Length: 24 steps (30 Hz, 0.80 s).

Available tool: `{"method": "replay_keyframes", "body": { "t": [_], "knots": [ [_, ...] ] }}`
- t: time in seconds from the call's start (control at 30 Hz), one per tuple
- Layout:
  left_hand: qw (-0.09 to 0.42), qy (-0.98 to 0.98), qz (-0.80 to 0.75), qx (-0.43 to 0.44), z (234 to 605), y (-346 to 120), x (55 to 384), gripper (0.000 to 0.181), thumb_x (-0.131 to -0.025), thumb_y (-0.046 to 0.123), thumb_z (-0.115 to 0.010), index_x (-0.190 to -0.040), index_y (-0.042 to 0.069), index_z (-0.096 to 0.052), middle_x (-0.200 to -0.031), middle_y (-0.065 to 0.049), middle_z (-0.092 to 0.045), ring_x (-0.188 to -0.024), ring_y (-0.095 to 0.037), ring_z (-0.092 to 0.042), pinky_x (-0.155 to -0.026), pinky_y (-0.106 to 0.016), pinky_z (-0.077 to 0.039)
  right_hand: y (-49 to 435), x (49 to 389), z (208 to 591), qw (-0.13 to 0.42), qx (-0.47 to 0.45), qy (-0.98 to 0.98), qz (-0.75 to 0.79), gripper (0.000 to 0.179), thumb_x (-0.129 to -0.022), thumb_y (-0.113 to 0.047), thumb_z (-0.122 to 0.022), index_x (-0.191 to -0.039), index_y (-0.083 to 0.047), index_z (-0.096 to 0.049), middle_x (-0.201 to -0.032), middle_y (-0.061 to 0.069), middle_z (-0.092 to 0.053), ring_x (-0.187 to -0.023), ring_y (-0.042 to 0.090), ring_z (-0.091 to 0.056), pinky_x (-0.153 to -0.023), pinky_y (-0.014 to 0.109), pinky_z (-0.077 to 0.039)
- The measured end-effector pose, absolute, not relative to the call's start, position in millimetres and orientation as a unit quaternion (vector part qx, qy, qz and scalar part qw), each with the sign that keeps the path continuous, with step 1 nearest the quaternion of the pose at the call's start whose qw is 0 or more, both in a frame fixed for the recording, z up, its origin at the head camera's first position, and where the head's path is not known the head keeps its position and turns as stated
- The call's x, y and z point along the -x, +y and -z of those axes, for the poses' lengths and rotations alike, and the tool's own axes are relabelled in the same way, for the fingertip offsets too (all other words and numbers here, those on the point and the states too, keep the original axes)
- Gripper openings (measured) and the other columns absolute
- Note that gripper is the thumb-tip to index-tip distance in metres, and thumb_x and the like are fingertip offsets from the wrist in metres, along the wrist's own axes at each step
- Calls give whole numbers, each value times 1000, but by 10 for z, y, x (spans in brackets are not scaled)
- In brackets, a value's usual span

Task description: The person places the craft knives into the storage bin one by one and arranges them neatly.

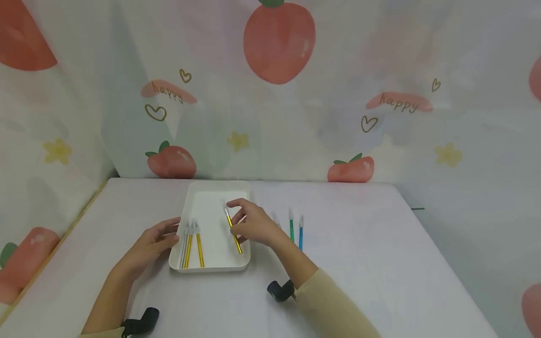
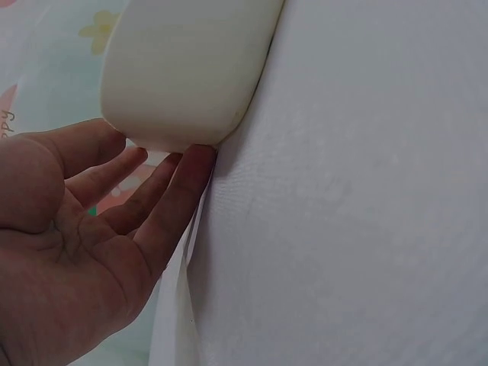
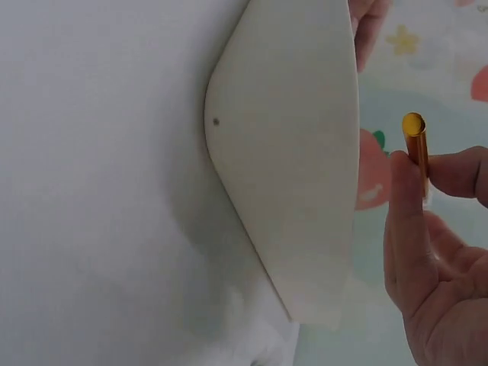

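Note:
In the head view a white tray lies on the table. My left hand touches its left side, fingers fairly straight. The left wrist view shows those fingertips against the tray's outer wall. Over the tray's right part, my right hand pinches a gold craft knife, pen-shaped with a clear cap, between thumb and fingers. Its round gold end faces the right wrist camera, the knife standing beyond the tray edge. Inside the tray at left lie gold craft knives and silver ones.
Right of the tray lie a green craft knife and a blue one, with another clear cap partly hidden behind my right hand. A patterned cloth hangs behind the white table.

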<state>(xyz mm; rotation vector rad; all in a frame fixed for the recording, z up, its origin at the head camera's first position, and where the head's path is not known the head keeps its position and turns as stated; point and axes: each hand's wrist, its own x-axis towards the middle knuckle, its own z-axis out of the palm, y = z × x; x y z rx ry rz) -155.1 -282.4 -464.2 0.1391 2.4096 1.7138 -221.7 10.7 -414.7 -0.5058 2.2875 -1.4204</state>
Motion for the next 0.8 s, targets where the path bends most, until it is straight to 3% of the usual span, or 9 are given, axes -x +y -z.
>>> {"method": "replay_keyframes", "body": {
  "t": [0.4,0.67,0.8],
  "knots": [
    [91,812,-574,-45,4602,-2836,1551,60,-102,20,-58,-154,3,-32,-150,-28,-41,-137,-42,-43,-90,-14,-45,-334,2120,4295,218,193,871,396,55,-86,-5,-72,-137,-17,-55,-83,2,-63,-59,17,-65,-57,28,-54],
    [93,814,-572,-40,4617,-2849,1550,61,-102,22,-58,-155,4,-32,-151,-27,-40,-138,-42,-43,-91,-14,-45,-457,2097,4369,208,204,895,337,54,-85,-10,-74,-135,-19,-57,-83,-4,-62,-67,11,-59,-63,26,-47],
    [95,810,-578,-42,4633,-2838,1559,62,-102,22,-58,-155,4,-32,-151,-28,-41,-137,-42,-44,-91,-15,-46,-506,2093,4394,216,191,895,340,54,-85,-9,-74,-135,-18,-57,-83,-3,-62,-61,12,-61,-62,25,-48]
  ]
}}
